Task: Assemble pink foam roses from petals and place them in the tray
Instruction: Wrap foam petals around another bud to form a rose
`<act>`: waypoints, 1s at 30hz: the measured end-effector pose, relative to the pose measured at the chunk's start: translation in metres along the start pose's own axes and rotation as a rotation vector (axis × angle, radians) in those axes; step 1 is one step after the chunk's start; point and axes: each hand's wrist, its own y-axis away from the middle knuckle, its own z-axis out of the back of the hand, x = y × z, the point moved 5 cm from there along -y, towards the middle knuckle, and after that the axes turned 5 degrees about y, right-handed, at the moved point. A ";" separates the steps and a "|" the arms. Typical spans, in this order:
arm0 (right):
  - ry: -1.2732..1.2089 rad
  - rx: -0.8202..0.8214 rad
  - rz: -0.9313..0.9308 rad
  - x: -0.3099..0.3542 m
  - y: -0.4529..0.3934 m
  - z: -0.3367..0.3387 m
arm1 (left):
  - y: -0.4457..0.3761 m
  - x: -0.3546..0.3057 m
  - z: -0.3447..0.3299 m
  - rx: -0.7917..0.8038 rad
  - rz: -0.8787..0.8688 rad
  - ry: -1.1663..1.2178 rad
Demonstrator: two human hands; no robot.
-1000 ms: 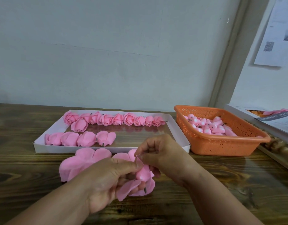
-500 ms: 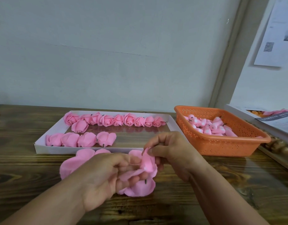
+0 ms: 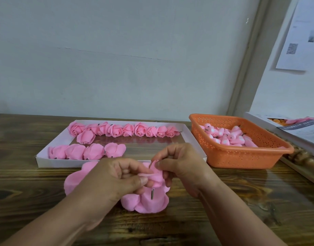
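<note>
Gripping a half-built rose [image 3: 153, 176] (its short stem pointing down), the left hand [image 3: 115, 178] curls round it. The right hand [image 3: 181, 166] pinches one petal [image 3: 152, 164], near the tray [image 3: 46, 161].

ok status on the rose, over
Left hand and right hand both pinch the half-wrapped rose. Not yet in tray. Nothing blocking.

I note a dark wood-grain bench [image 3: 241, 210] set against a pale grey wall [image 3: 135, 59]. A vertical grey door frame [image 3: 248, 68] rises on the right. Beside it a white printed sheet [image 3: 299, 38] with a QR code hangs on the wall. At the far right edge, printed papers [image 3: 305, 132] lie on a white box; their text is unreadable to me.
</note>
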 end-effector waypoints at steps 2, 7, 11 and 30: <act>0.017 0.019 0.005 0.000 0.000 -0.003 | -0.003 -0.006 0.000 -0.012 -0.064 -0.117; 0.025 0.068 0.040 0.006 0.002 -0.008 | -0.010 -0.019 -0.006 0.034 -0.236 -0.267; -0.001 0.089 0.062 0.012 0.004 -0.010 | -0.015 -0.014 -0.001 -0.138 -0.284 -0.298; -0.095 0.150 -0.027 0.001 0.008 -0.012 | -0.011 0.022 -0.001 -0.350 -0.001 -0.151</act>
